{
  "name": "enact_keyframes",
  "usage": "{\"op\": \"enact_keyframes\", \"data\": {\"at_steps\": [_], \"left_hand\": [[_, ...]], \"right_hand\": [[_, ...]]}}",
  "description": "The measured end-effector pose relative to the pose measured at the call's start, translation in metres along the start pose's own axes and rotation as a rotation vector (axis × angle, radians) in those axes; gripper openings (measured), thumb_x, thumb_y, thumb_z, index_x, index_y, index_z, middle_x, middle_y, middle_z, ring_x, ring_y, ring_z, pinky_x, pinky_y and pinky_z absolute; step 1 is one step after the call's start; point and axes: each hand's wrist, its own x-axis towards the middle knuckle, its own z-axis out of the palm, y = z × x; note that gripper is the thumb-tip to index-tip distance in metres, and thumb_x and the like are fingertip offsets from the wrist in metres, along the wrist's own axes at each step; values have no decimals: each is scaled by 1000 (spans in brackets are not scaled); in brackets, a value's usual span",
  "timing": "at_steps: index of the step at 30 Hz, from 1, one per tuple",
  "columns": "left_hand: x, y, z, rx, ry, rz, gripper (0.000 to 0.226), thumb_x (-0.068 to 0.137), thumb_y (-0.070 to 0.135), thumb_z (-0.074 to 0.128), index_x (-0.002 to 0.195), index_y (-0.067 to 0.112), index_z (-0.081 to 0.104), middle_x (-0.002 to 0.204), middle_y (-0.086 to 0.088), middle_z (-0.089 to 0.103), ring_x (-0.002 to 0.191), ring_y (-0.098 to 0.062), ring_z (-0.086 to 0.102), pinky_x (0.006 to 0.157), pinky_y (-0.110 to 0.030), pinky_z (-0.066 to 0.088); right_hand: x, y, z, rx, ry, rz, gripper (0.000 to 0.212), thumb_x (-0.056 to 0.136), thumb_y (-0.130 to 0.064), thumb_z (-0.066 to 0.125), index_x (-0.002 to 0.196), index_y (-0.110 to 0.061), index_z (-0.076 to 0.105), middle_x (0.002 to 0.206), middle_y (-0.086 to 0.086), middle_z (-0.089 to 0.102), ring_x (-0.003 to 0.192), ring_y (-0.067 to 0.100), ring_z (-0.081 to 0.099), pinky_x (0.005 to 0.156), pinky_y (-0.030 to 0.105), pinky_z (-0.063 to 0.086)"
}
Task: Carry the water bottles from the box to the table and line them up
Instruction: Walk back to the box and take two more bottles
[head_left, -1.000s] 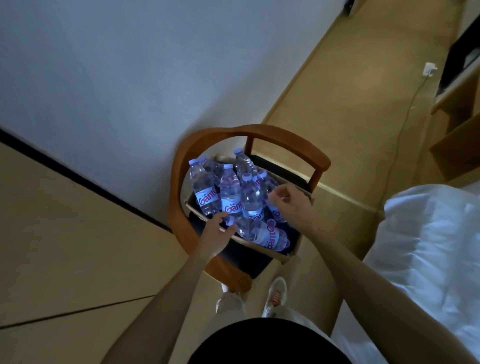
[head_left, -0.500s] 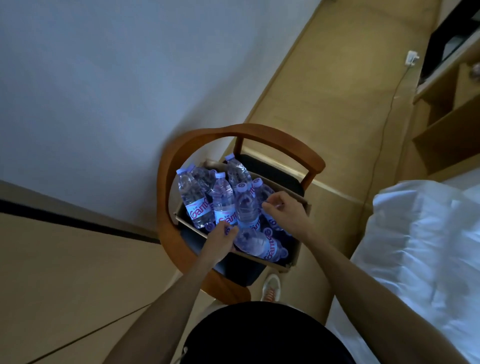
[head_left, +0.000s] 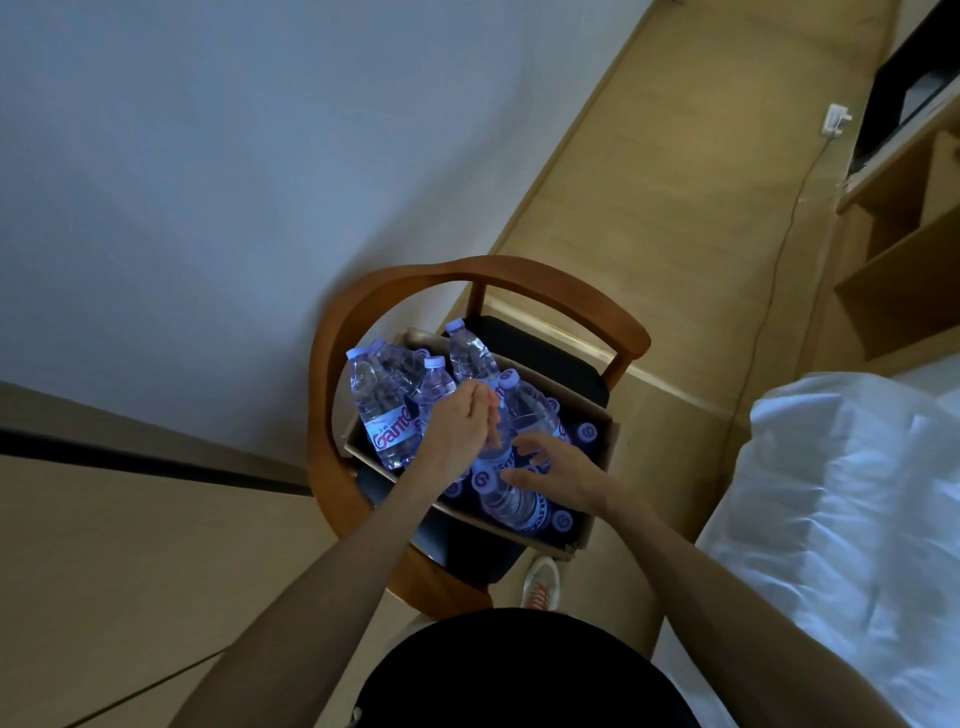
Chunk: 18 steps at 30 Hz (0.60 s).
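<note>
Hands have shifted since a moment ago: the left hand (head_left: 460, 434), which was down at the box's near edge, has come up among the bottles and now curls around the neck of one upright bottle (head_left: 498, 441) in the middle; whether it truly grips, I cannot tell. The right hand (head_left: 558, 470) has dropped lower, fingers spread apart, resting on a lying bottle (head_left: 511, 501) at the near side.

The cardboard box (head_left: 605, 457) sits on the dark seat of a wooden chair (head_left: 545, 283) with a curved back, close to a pale wall. Tan floor (head_left: 675, 208) runs away behind it; a white bed (head_left: 831, 493) lies to the right, and wooden shelving (head_left: 904, 260) stands beyond with a cable trailing past it.

Most bottles stand with caps up, leaning slightly toward the wall. The lying one has its long axis running along the box's near edge, cap toward the left hand.
</note>
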Motion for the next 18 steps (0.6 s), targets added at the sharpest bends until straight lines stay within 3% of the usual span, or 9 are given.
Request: {"op": "enact_keyframes", "data": {"at_steps": [4,7,12,14,18], "left_hand": [[-6,-22,-8,118,54,-49,29,107,20,36,87,17,57,80,-1,63,63,-15,58,57,-21,47],[-10,-38,-11,217,12,-62,22,104,22,43,95,13,60,95,-3,65,86,-22,62,73,-31,51],[-20,-62,1,410,-273,-23,29,93,42,64,110,19,60,108,4,54,96,-13,55,83,-26,44],[-24,-72,6,504,-296,32,37,89,41,70,116,18,58,108,5,47,98,-12,51,83,-21,39],[-27,-75,11,517,-228,58,29,91,32,69,114,18,59,106,5,46,99,-13,50,86,-21,40]], "right_hand": [[-2,6,-10,39,17,23,60,87,-56,66,136,-28,47,132,-8,52,113,8,53,83,16,43],[-3,10,-16,43,48,38,57,88,-53,66,136,-28,48,132,-9,53,112,7,54,82,16,43],[-2,12,-22,7,82,48,47,92,-50,62,131,-29,50,131,-6,54,112,9,56,88,23,46],[-1,13,-24,11,110,71,45,93,-50,60,130,-29,49,131,-5,55,111,11,57,90,26,47],[-2,15,-31,28,124,97,42,94,-48,60,130,-30,49,131,-4,56,112,12,58,93,31,51]]}}
